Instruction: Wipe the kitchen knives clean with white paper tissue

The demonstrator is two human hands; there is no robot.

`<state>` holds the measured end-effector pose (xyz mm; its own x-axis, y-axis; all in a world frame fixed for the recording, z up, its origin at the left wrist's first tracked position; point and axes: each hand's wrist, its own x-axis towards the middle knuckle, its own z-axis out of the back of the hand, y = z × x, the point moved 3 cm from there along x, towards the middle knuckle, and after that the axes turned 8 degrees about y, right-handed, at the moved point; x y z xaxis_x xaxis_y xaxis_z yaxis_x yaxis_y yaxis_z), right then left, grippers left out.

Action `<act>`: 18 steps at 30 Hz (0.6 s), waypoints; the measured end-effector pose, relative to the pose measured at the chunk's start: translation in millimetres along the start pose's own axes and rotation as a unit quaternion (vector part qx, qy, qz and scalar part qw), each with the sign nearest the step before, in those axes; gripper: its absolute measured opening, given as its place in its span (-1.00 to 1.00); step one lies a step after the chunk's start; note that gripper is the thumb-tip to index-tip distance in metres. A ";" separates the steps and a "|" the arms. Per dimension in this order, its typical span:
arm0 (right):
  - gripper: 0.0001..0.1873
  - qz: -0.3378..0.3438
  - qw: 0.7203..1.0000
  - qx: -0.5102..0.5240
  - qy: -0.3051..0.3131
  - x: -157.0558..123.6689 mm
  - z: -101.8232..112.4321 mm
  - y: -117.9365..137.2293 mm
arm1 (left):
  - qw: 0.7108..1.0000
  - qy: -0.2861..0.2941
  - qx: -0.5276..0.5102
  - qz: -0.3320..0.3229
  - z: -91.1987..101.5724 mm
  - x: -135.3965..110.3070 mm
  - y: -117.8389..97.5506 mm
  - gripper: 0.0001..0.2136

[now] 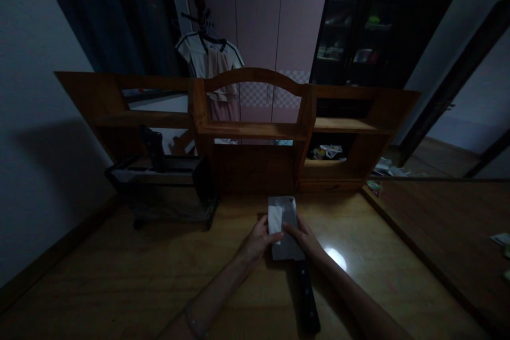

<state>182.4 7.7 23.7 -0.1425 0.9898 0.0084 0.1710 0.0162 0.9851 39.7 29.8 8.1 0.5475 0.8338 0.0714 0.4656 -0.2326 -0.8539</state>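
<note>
Between my hands is a cleaver with a broad metal blade (290, 247) and a black riveted handle (306, 297) pointing back toward me. A folded white tissue (274, 218) lies against the left part of the blade. My left hand (258, 236) is closed on the blade's left edge, its thumb pressing the tissue down. My right hand (303, 234) grips the opposite edge, with the thumb laid on the flat of the blade. The fingers underneath are hidden by the blade. Nobody holds the handle.
A wooden desk (167, 271) lies below, backed by a low wooden shelf unit (255, 130). At its left stands a dark knife holder-like rack (167, 191) with a black handle (153, 146) sticking up. A white wall (35, 143) borders the left side.
</note>
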 end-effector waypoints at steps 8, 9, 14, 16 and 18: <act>-0.51 0.046 0.998 -0.001 0.050 -5.0 -12.6 13.5 | 0.994 -0.095 0.025 0.044 10.7 2.2 -10.5 -0.54; -0.51 0.050 0.998 0.000 0.049 -5.6 -13.6 15.2 | 0.994 -0.098 0.023 0.050 11.3 2.1 -11.9 -0.55; -0.49 0.044 0.999 0.001 0.029 -9.0 -8.5 19.9 | 0.991 -0.118 0.007 0.055 19.8 2.0 -22.5 -0.58; -0.49 0.044 0.999 -0.011 0.017 -9.9 -3.4 22.0 | 0.990 -0.137 -0.008 0.033 28.1 2.3 -28.3 -0.60; -0.52 0.050 0.998 -0.023 0.009 -10.1 0.4 24.1 | 0.990 -0.137 -0.028 0.011 35.1 2.8 -33.3 -0.64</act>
<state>188.4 -1.9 47.3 -0.1438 0.9835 0.1095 0.1402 -0.0893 0.9861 1.3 57.4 18.6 0.3532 0.9306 -0.0961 0.4980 -0.2740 -0.8228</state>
